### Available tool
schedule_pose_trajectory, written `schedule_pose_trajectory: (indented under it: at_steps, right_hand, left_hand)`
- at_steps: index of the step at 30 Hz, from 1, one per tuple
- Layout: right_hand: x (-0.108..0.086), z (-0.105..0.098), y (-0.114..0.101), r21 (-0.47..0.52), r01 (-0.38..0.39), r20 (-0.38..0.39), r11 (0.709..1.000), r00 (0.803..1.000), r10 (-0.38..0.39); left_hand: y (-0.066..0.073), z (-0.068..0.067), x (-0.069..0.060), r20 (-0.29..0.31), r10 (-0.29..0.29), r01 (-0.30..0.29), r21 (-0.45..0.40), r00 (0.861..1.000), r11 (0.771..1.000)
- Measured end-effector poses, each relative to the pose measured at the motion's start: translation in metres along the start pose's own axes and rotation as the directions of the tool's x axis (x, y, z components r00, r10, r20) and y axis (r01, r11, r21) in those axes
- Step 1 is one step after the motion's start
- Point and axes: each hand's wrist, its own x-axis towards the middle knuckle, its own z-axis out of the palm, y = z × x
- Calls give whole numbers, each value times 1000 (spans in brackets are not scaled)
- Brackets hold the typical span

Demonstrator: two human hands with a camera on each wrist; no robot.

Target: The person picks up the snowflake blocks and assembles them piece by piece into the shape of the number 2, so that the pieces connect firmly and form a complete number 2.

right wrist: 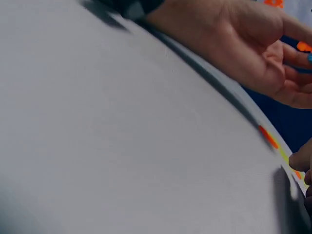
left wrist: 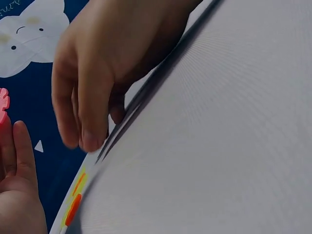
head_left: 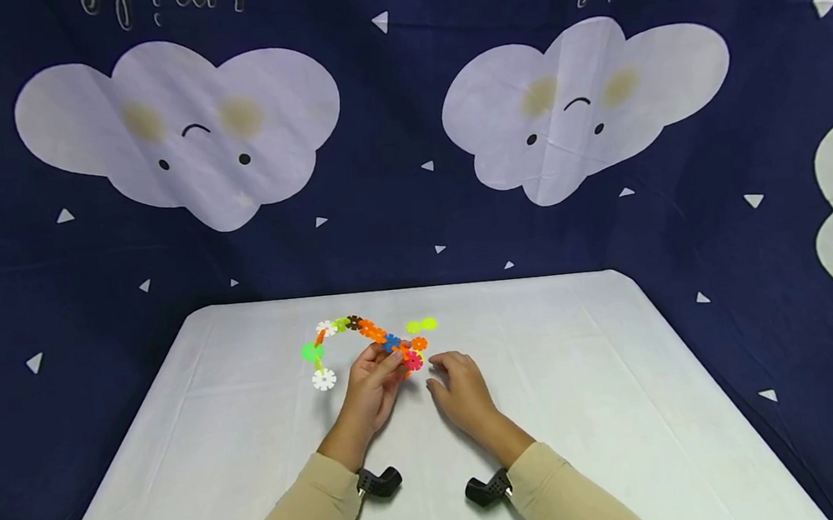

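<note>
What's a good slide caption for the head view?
Left hand holds a colorful, curving chain above the table, right hand empty beside it.

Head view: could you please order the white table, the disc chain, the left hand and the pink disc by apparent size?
1. White table
2. Left hand and disc chain, not ranked: the chain spans wider, the hand looks bulkier
3. Pink disc

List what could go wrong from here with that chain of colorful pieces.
The chain could sag or come apart: the left hand grips it near one end, while the white piece at the other end has no hand under it.
The right hand, apart from the chain and close to its gripped end, might bump it if it moves in carelessly.
A careless reach might also knock the yellow pieces beyond the hands.
</note>
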Motion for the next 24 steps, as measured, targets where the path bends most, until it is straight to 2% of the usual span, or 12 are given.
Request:
schedule_pose_trajectory:
  at_steps: [8,11,14,19,21,24]
  right_hand:
    - [25,22,6,-100,30,14,995,999,-29]
    - [32,28,8,-105,39,-1,994,999,-39]
    - [36,31,9,-83,15,-9,996,1000,-16]
    - [35,26,10,87,-85,-21,993,996,87]
    - [32,22,12,182,-124,-34,975,991,133]
    - [25,13,13,307,-213,-24,927,972,232]
  left_hand:
    - [-2,1,-1,-10,-12,12,5,1000,1000]
    - [-3,1,-1,-18,-12,12,7,1000,1000]
    - [-4,1,-1,-14,-15,15,5,1000,1000]
    - [-4,0,-1,1,-22,22,26,1000,999]
    - [-4,0,-1,4,-19,19,35,1000,999]
    - [-4,-1,0,11,-17,16,39,1000,999]
